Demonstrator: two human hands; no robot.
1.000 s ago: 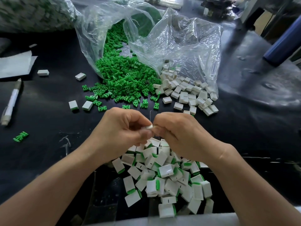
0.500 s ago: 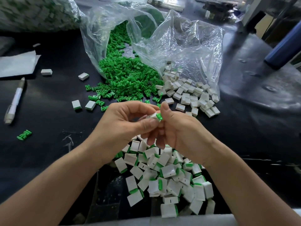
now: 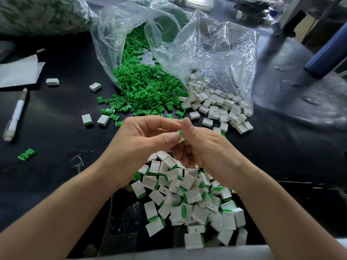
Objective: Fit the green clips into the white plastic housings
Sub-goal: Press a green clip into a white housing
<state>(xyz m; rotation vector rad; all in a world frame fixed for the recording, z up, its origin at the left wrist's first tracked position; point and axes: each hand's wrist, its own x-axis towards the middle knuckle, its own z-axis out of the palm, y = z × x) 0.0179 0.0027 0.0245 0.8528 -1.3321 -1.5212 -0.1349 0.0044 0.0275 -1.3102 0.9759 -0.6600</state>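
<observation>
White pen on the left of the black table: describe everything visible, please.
The slim white plastic pen lies flat on the black table, with nothing else touching it. Its grey far end points toward a white paper sheet. Its near end looks translucent, like a cap. Any markings are too small to read.

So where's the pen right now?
In the head view the pen lies on the black table at the person's far left, between the white paper sheet beyond it and a lone green clip nearer the person.
</observation>
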